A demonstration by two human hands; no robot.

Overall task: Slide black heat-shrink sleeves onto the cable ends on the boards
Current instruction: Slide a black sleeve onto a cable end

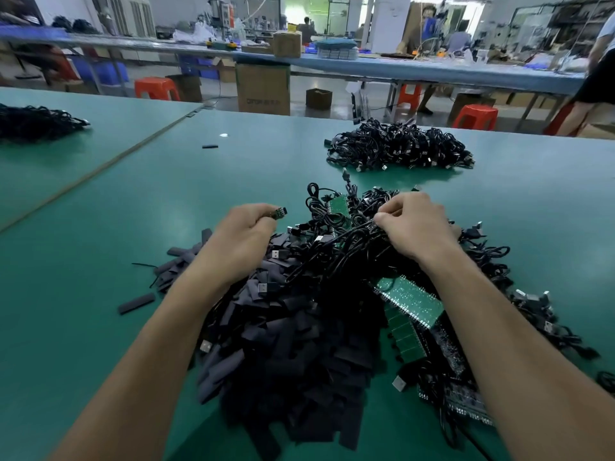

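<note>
The left hand has its fingers curled, thumb and forefinger pinching a small green circuit board piece at its 1 o'clock. The right hand is closed on a bunch of thin black cables that trail off toward 8 o'clock. Below both wrists, at 6 o'clock, lies the heap of flat black heat-shrink sleeves; long green printed circuit boards lie just beside it at 3 o'clock, tangled in cable. One stray black sleeve lies apart at 9 o'clock on the green table mat. A second pile of black USB cables sits at 12 o'clock from the right hand
</note>
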